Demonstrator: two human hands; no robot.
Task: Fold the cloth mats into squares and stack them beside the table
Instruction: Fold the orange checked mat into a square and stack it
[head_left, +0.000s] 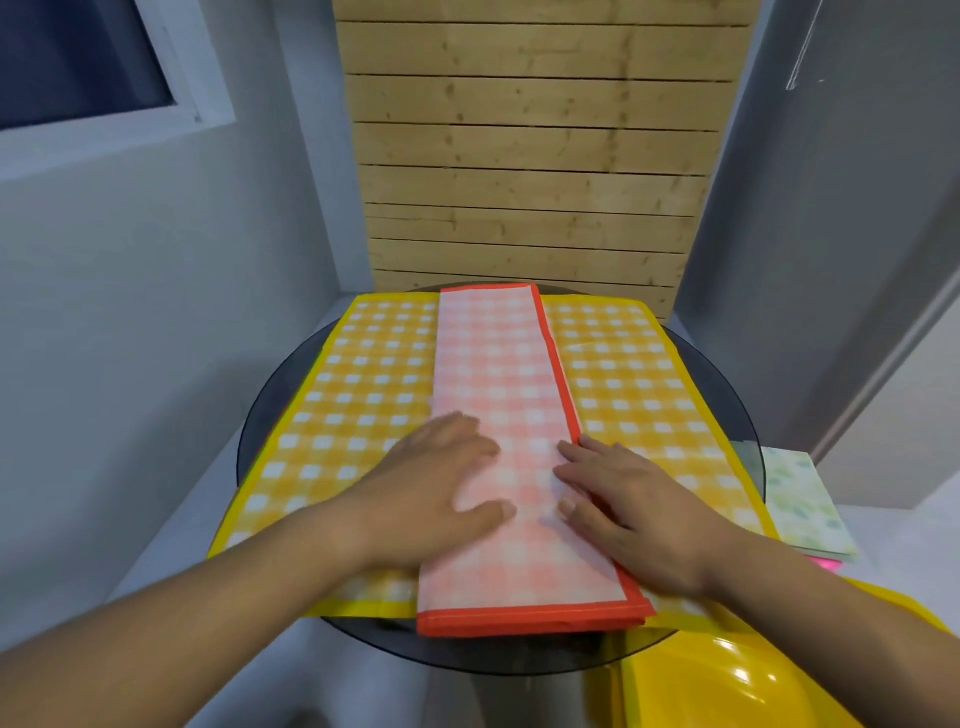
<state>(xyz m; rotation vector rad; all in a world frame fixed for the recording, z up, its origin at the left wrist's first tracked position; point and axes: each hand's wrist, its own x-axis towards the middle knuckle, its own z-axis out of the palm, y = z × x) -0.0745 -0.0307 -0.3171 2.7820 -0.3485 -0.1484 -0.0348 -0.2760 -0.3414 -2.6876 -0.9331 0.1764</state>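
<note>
A red-bordered pink checked mat (501, 374), folded into a long narrow strip, lies lengthwise down the middle of a round dark glass table (722, 379). Under it a yellow checked mat (343, 415) is spread flat over the table. My left hand (436, 483) presses flat on the strip's left side near its front end. My right hand (628, 499) lies flat on the strip's right edge, fingers straight. To the right of the table a stack of folded mats (800, 499), pale green on top with pink beneath, rests on a lower surface.
A yellow plastic chair (737, 675) stands at the lower right, close to the table's front edge. A wooden slat panel (524, 156) rises behind the table, grey walls close in on both sides, and a window (78, 62) is at upper left.
</note>
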